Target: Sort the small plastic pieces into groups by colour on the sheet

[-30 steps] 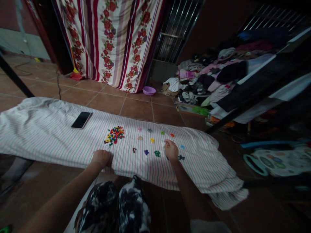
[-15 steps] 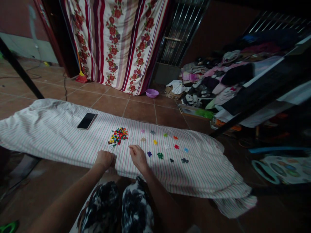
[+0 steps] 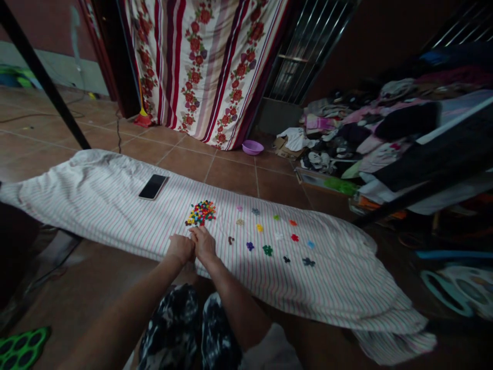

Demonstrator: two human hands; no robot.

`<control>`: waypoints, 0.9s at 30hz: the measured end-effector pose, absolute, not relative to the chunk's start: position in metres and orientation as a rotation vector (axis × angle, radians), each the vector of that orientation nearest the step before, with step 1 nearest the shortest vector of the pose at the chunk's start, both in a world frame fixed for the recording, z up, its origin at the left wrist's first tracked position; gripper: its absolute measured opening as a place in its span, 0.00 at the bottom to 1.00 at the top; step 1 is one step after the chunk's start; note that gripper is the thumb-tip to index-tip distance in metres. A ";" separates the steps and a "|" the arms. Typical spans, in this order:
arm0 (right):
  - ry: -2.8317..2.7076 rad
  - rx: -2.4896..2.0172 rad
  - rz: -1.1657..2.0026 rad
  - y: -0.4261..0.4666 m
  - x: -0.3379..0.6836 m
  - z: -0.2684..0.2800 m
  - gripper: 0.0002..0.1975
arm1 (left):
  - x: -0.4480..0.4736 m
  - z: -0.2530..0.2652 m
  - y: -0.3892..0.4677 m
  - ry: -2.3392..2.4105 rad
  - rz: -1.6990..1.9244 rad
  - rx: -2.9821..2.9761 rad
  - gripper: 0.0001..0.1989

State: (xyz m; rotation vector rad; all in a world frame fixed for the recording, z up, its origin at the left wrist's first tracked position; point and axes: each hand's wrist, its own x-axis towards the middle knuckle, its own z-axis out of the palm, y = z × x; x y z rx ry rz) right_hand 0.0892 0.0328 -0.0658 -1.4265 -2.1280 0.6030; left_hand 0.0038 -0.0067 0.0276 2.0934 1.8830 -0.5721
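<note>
Red, yellow, green beads (image 3: 202, 211) heaped mid desk (image 3: 111, 192); small clusters (image 3: 267, 250) toward right edge. Our left hand (image 3: 182, 247) and right hand (image 3: 204, 242) curled by near edge; whether gripping anything, we cannot tell.

We're in black-and-white legwear (image 3: 169, 324) — blotchy, marbled print with soft-edged patches, same pattern on both sides. Right sleeve (image 3: 271, 352) is pale greyish white, looks plain, stops short — fine detail too dim to read. Right forearm (image 3: 235, 298) bare beyond it; left forearm (image 3: 129, 306) bare as far as we can see.
</note>
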 end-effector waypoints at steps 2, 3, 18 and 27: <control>-2.135 -1.437 0.588 0.032 0.088 -0.068 0.12 | 0.003 0.029 -0.008 1.882 -0.557 2.101 0.17; -2.139 -1.441 0.582 0.031 0.088 -0.068 0.12 | 0.003 0.030 -0.008 1.884 -0.549 2.105 0.17; -2.081 -1.493 0.484 0.026 0.087 -0.072 0.10 | 0.005 0.021 -0.011 1.963 -0.493 2.094 0.22; -2.150 -1.593 0.350 0.024 0.083 -0.068 0.09 | 0.006 0.018 -0.007 1.973 -0.533 2.081 0.24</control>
